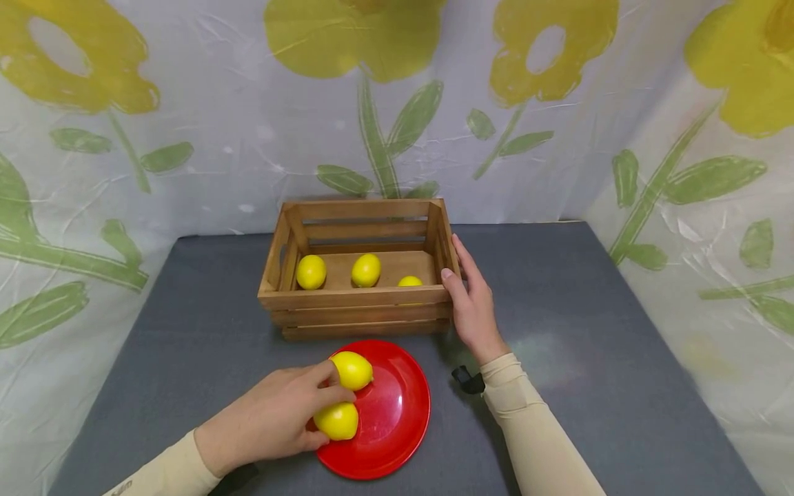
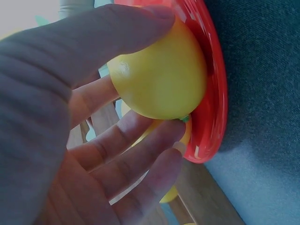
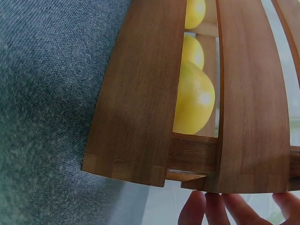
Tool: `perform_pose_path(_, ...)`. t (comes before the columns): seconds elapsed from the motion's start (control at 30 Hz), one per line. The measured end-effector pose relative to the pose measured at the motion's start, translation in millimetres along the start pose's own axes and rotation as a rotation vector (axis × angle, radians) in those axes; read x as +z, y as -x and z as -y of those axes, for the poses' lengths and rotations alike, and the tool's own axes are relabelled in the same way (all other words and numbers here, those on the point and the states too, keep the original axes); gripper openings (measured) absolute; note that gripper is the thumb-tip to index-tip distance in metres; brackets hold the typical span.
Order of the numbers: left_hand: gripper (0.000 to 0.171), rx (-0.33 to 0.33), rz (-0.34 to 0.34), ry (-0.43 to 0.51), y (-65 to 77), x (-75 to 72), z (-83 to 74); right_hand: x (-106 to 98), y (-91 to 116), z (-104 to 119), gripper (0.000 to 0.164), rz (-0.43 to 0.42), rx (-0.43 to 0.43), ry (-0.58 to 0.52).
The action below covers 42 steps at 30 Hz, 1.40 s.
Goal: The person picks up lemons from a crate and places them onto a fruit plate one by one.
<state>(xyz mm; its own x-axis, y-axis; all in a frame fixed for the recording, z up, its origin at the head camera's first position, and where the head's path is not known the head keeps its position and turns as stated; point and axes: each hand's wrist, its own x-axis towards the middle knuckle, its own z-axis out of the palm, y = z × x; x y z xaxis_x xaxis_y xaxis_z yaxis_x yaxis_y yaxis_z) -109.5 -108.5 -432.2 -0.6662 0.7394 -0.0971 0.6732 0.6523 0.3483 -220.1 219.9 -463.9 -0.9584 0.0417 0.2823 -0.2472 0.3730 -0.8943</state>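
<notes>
- Your left hand [image 1: 273,413] pinches the near lemon [image 1: 340,423] at the left of the red plate [image 1: 400,441]
- The far lemon [image 1: 356,370] sits just beyond it
- Your right hand [image 1: 475,310] touches the crate [image 1: 360,301] at its right end, fingers extended
- Three lemons [image 1: 366,270] lie inside

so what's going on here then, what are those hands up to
A person's left hand grips a lemon at the left side of a red plate; whether it is lifted off the plate is hard to tell. A second lemon lies on the plate, just beyond the held one. The right hand rests against the right end of a wooden crate, behind the plate, with three lemons visible inside.
</notes>
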Motion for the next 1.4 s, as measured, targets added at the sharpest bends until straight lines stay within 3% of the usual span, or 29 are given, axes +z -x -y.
perform_pose_path(0.27, 0.058, -0.011, -0.003, 0.003, 4.0, -4.2, -0.4, 1, 0, -1, 0.059, 0.000, -0.005, 0.002)
perform_pose_path(0.4, 0.060, -0.001, -0.027, -0.010, 4.6, -16.5, -2.1, 1, 1, 0, 0.059, 0.001, 0.002, -0.006)
perform_pose_path(0.53, 0.058, 0.040, -0.076, -0.075, 2.0, -44.6, -8.1, -1, 2, 1, 0.060, 0.004, 0.013, -0.004)
perform_pose_path(0.7, 0.057, 0.078, -0.154, -0.225, -10.0, -96.0, -15.6, -2, 1, 0, 0.059, 0.002, 0.011, -0.004)
perform_pose_path(0.87, 0.045, 0.039, -0.208, -0.285, -39.6, -148.5, -7.6, -1, 1, -1, 0.058, 0.005, 0.006, -0.013)
perform_pose_path(1.0, 0.039, -0.017, -0.181, -0.276, -73.7, -174.6, 11.7, -1, 2, -3, 0.058, 0.003, 0.012, -0.015)
perform_pose_path(1.17, 0.043, -0.076, -0.051, -0.261, -112.7, -181.4, 43.9, 1, 2, -1, 0.058, 0.012, 0.021, -0.023)
perform_pose_path(1.4, 0.047, -0.163, 0.145, -0.260, -157.3, -168.9, 74.6, -1, 0, 1, 0.060, -0.004, 0.004, -0.022)
